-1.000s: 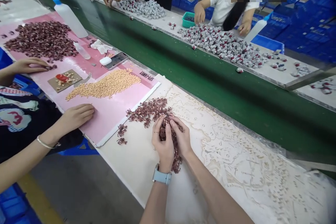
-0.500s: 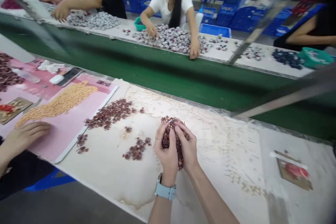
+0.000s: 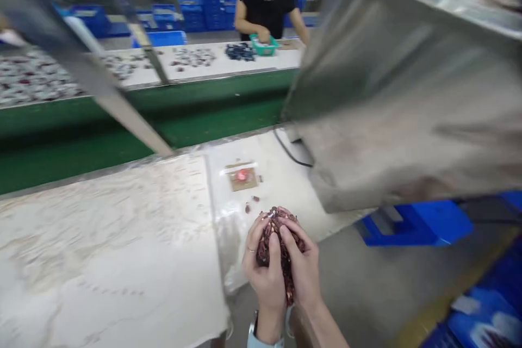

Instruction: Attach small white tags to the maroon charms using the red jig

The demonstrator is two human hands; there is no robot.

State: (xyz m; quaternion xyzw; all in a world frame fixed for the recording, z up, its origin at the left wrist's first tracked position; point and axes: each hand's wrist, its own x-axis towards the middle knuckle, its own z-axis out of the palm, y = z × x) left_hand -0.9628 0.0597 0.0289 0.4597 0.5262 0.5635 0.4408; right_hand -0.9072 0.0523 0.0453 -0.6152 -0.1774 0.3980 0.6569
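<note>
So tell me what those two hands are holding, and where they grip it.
The left hand and right hand cup a heap of small dark red pieces between their palms, enclosing it from both sides.

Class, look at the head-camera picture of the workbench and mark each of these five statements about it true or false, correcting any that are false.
1. Both hands are cupped together round a heap of small dark red pieces. True.
2. The left hand wears a ring. True.
3. The conveyor belt behind the bench is blue. False: it is green; the crates beyond it are blue.
4. The right hand rests flat on the white table sheet. False: it is raised, pressed against the left hand and the pieces.
5. A small brown card with something red on it lies on the table beyond the hands. True.
</note>
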